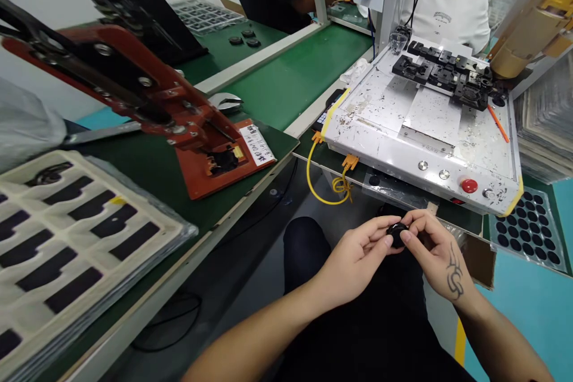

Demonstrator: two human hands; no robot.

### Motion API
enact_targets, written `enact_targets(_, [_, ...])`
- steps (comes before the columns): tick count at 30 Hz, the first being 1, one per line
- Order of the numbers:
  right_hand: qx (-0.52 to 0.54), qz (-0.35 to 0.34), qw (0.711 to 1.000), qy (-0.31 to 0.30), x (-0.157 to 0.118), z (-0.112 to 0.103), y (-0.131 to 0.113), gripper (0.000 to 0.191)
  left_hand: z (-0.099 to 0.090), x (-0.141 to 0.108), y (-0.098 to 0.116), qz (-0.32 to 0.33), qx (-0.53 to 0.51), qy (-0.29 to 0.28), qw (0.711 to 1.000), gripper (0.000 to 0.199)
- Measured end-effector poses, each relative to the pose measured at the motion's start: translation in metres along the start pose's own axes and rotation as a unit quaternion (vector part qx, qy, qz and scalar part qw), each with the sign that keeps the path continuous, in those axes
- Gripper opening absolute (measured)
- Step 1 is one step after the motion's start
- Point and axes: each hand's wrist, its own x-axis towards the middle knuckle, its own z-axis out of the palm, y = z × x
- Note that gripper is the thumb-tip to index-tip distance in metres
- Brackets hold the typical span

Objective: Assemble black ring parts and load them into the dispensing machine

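Observation:
Over my lap, a small round black part (pixel 396 233) is pinched between both hands. My left hand (pixel 364 253) grips its left side with thumb and fingers. On the other side, my right hand (pixel 432 250) holds it with the thumb on its face and the fingers curled behind. The fingers cover much of the part, so its details are hard to make out. Just beyond my hands stands the white machine bed (pixel 376 125), with a red button (pixel 469 185) on its front.
Left, a red toggle press (pixel 192 182) stands on the green bench, near a tray of black parts (pixel 161 233). Black fixtures (pixel 443 74) and an orange stick (pixel 498 123) lie on the machine. A sheet of black discs (pixel 528 227) is at right. A yellow cable (pixel 313 182) hangs in front. Co-workers sit opposite.

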Motion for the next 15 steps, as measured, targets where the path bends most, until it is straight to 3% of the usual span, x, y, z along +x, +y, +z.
enact_targets(9, [-0.13,-0.087,0.986,0.06,-0.002,0.005,0.016,0.023,0.0,0.001,-0.009,0.05,0.095,0.035,0.994,0.036])
enact_targets(11, [-0.149,-0.096,0.984,0.029,0.001,0.002,0.018,0.012,-0.003,0.003,-0.006,0.058,0.139,0.017,0.988,0.042])
enact_targets(15, [-0.178,-0.169,0.965,-0.09,0.008,-0.004,0.016,0.026,-0.014,0.004,0.006,0.072,0.27,-0.022,0.96,0.056])
